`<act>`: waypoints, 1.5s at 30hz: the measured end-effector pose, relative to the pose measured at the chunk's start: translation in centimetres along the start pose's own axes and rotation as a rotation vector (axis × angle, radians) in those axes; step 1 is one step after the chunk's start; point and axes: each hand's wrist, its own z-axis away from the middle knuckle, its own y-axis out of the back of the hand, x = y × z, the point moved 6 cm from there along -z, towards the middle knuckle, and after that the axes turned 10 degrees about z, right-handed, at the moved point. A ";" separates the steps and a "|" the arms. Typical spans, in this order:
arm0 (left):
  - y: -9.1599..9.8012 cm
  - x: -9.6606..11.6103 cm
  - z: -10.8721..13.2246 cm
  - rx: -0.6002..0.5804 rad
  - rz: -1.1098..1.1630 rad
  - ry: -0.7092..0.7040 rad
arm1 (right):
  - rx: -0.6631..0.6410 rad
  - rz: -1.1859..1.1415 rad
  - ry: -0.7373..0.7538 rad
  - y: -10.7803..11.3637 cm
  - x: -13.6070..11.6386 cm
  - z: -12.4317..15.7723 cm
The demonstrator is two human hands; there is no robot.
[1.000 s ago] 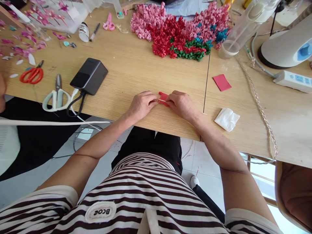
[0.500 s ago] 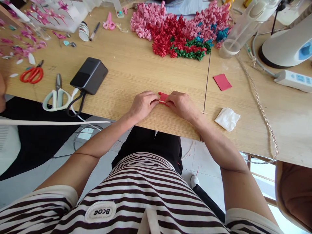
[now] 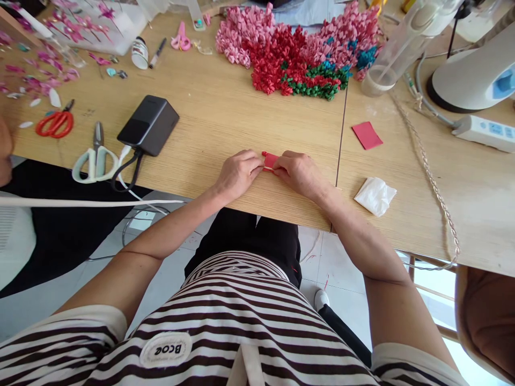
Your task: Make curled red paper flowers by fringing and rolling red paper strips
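Near the table's front edge, a small red piece (image 3: 270, 160) lies between my two hands, with a thin pale strip along its lower edge. My left hand (image 3: 240, 172) pinches its left end, fingers pressed together. On the right side, my right hand (image 3: 300, 172) has thumb and fingers closed on the same piece. A small red knob shows at the piece's upper left corner. Fingertips hide both ends. To the right lie a flat red square (image 3: 367, 135) and a crumpled white wrapper (image 3: 375, 197).
A black box (image 3: 148, 125) with cables, pale-handled scissors (image 3: 95, 156) and red scissors (image 3: 56, 122) lie left. Pink, red and green bundles (image 3: 281, 59) lie at the back. A twisted cord (image 3: 428, 166) and clear cylinder (image 3: 380, 80) are right. Someone's arm shows far left.
Both hands stay almost in place, still holding the red piece. The objects at the left appear shifted very slightly right in the view.
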 end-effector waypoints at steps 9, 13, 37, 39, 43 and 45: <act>-0.1 -0.2 -0.3 -0.052 -0.021 0.002 | 0.027 -0.041 -0.021 0.3 0.4 -0.2; -0.2 -0.4 -0.3 -0.044 -0.005 -0.002 | 0.075 -0.004 -0.032 -0.3 1.1 -1.1; -0.3 0.1 -0.1 -0.059 -0.053 0.021 | 0.130 -0.017 0.017 -1.1 0.9 -1.5; -0.3 0.2 -0.2 -0.066 -0.051 0.026 | 0.133 0.005 0.016 -1.2 0.8 -1.5; -0.2 0.2 -0.3 -0.099 -0.059 0.039 | 0.141 0.040 0.023 -1.3 0.5 -1.4; -0.2 0.3 -0.3 -0.110 -0.072 0.038 | 0.133 0.051 0.020 -1.2 0.5 -1.4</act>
